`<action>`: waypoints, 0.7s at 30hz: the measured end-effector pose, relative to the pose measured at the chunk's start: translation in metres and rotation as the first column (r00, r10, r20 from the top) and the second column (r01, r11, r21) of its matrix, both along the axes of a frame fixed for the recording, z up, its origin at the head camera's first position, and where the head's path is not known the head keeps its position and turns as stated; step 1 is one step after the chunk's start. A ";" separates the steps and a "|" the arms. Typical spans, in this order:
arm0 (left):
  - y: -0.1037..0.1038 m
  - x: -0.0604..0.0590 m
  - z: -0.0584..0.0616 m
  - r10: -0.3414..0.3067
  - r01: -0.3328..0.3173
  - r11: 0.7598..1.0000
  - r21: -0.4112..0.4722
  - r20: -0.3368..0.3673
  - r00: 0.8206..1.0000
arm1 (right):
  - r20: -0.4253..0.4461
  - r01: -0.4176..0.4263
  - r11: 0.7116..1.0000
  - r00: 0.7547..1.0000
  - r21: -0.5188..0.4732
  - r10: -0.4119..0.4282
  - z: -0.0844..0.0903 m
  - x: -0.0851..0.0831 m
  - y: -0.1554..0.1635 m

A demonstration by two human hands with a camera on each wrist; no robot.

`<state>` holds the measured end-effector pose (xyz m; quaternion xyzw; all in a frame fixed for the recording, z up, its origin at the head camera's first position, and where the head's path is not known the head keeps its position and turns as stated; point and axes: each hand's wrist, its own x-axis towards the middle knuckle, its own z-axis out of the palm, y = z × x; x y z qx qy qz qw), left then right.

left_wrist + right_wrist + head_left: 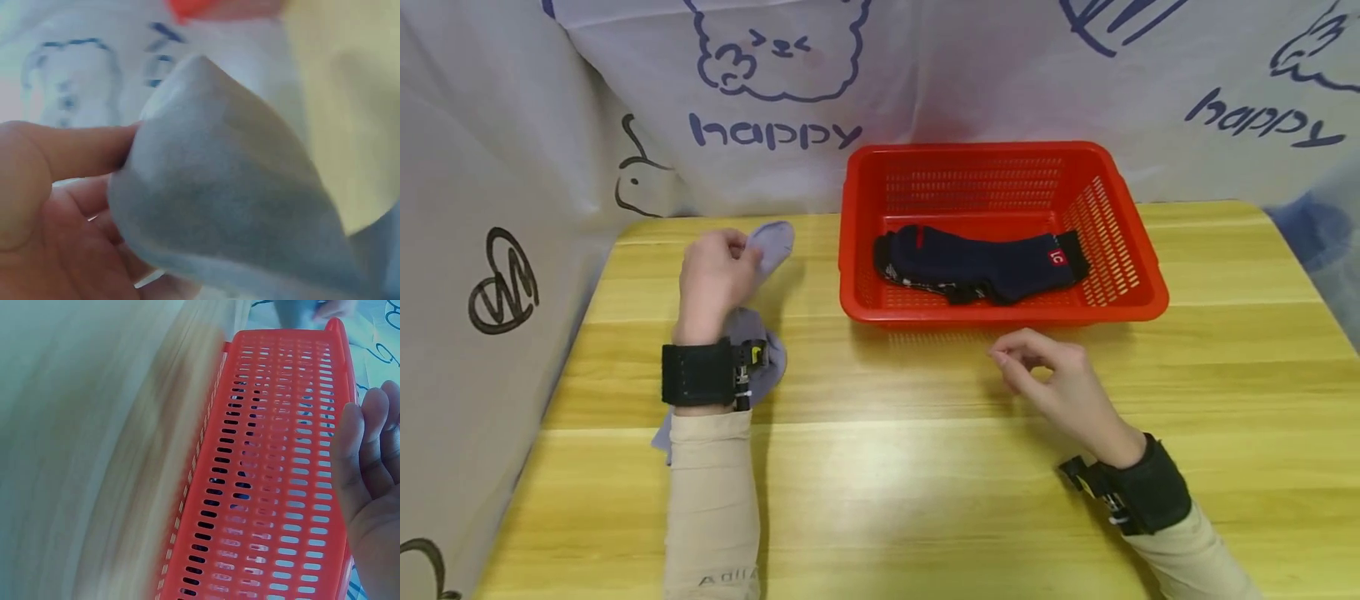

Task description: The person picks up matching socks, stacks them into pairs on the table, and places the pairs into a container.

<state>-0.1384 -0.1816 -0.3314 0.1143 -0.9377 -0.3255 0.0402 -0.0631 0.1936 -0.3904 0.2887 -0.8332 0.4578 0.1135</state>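
Observation:
My left hand (718,271) grips a light purple-grey sock (771,243) at the table's left side; the sock's toe end sticks out past the fingers and the rest runs under my wrist. In the left wrist view the sock (231,200) fills the frame, pinched by my fingers (75,150). My right hand (1045,371) hovers over the table just in front of the red basket (1142,296), fingers loosely curled and holding nothing. A pair of navy socks (985,262) lies in the basket. The right wrist view shows the basket's slotted wall (275,487) close by.
The wooden table (887,483) is bordered by white printed cloth (482,208) at the left and back. The basket stands at the back centre-right of the table.

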 end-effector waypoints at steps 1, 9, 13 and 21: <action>0.003 0.003 0.006 0.005 -0.005 1.000 0.005 -0.037 0.999 | -0.003 0.000 1.000 1.000 -0.001 0.000 0.000 0.000 0.000; 0.028 0.027 0.043 -0.071 0.108 0.989 0.099 -0.326 0.943 | -0.002 0.017 1.000 1.000 -0.007 -0.017 0.004 0.000 0.003; 0.043 0.042 0.061 -0.179 0.264 0.928 0.263 -0.307 0.935 | 0.004 0.011 1.000 1.000 0.001 -0.011 0.005 -0.001 0.003; 0.080 0.061 0.074 -0.485 0.518 0.744 0.422 -0.192 0.853 | 0.015 -0.012 1.000 1.000 -0.011 0.012 0.003 0.002 -0.002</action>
